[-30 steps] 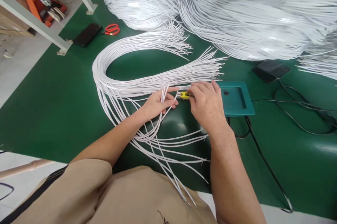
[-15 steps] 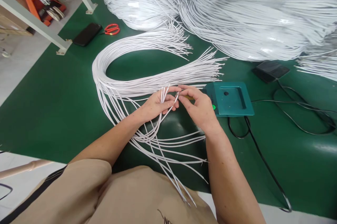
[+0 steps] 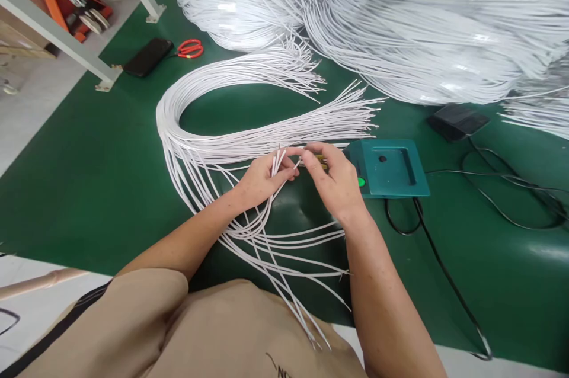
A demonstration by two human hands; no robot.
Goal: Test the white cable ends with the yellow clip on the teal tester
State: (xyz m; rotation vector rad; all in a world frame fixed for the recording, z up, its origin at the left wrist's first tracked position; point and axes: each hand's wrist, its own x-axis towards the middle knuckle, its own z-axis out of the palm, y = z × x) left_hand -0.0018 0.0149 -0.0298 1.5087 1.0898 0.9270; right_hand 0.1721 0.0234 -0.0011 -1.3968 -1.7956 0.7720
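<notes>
Green tabletop (image 3: 89, 188) ends well left of the left hand (image 3: 259, 181), pinching white wires (image 3: 277, 160); right hand (image 3: 336, 181), grip round yellow tool (image 3: 321, 160).

There is one camera, and it sits on the person's head. It looks forward and down, past the tan shirt (image 3: 249, 330) at the bottom, which is very near. Both arms start low and reach up, so the left hand (image 3: 262, 179) and the right hand (image 3: 335, 179) show near the middle, seen from above. The green table (image 3: 89, 188) fills most of the view. The big heap of white wires (image 3: 422, 28) is farther off, at the top. Past the table's slanting left side, the camera sees some floor (image 3: 26, 105).
</notes>
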